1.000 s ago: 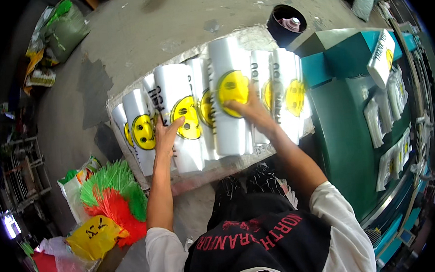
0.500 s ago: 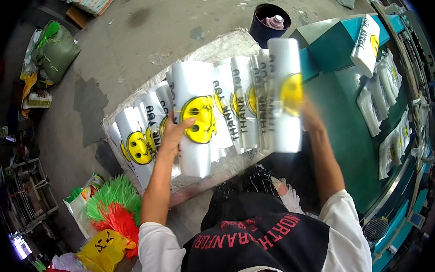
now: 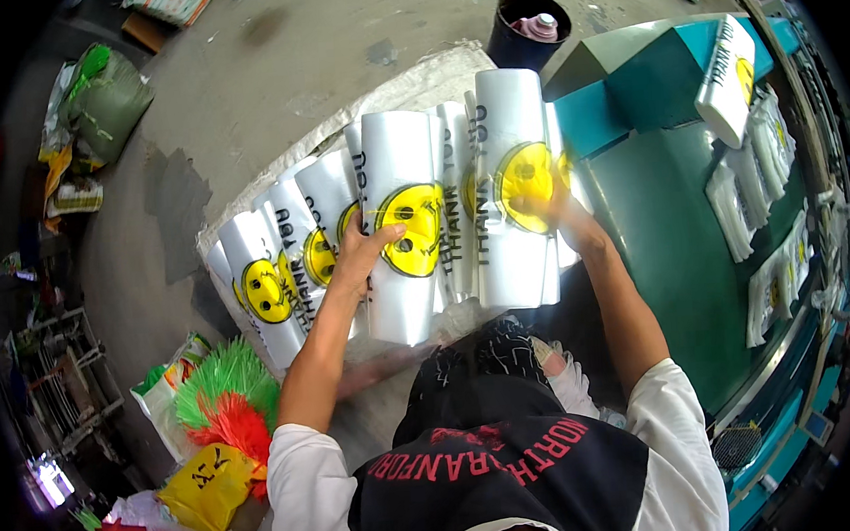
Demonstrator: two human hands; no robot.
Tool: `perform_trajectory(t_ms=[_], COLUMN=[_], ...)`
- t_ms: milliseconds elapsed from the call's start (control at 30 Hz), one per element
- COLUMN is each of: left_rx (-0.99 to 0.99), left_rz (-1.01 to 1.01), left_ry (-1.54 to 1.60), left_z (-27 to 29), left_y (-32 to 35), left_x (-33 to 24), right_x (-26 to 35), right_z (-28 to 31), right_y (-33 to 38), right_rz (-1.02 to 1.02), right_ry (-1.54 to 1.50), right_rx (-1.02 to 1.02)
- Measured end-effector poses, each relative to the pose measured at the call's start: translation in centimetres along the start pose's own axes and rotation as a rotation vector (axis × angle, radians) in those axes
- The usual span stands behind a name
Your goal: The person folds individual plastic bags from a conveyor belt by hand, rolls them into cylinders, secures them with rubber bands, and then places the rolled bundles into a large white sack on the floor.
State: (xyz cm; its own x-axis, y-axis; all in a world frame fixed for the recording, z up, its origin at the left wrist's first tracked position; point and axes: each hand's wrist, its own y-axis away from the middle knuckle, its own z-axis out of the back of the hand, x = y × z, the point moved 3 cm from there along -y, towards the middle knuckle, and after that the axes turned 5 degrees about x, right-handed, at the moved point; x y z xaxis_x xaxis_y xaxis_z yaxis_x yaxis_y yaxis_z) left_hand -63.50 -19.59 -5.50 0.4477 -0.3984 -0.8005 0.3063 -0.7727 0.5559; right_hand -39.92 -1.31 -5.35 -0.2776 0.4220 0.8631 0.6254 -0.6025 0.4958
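Note:
A row of folded white plastic bags (image 3: 327,189), printed with yellow smiley faces and dark lettering, stands in front of me on a pale wrapped surface (image 3: 424,83). My left hand (image 3: 358,257) is closed round a bundle of plastic bags (image 3: 395,155) in the middle of the row, its thumb across the smiley face. Toward the right end, my right hand (image 3: 570,216) grips another bundle of plastic bags (image 3: 508,105). The right fingertips are slightly smeared by motion, and part of that hand lies behind the bags. Between the hands, more bags stand squeezed together.
On the right is a green table (image 3: 658,251) with several bag stacks (image 3: 781,278) and one bundle (image 3: 727,81) tilted on its teal raised part. A dark bucket (image 3: 519,50) stands beyond the row. Green and red plastic strips (image 3: 223,385) lie at lower left, near a yellow bag (image 3: 208,488).
My right hand has moved left with its bundle, up against the row. The left hand has shifted slightly right, and the bags between the hands are closer together.

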Motion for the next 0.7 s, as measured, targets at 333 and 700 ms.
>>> perform_trajectory(t_ms=[333, 700], left_rx=[0.053, 0.045], left_rz=[-0.012, -0.067], left_ry=[0.44, 0.095], left_z=[8.7, -0.4], left_y=[4.8, -1.1], left_x=[-0.7, 2.2], right_x=[1.9, -0.8], right_z=[1.7, -4.1], right_y=[1.7, 0.3], right_rz=[0.013, 0.032], right_ry=[-0.394, 0.055], right_rx=[0.132, 0.138])
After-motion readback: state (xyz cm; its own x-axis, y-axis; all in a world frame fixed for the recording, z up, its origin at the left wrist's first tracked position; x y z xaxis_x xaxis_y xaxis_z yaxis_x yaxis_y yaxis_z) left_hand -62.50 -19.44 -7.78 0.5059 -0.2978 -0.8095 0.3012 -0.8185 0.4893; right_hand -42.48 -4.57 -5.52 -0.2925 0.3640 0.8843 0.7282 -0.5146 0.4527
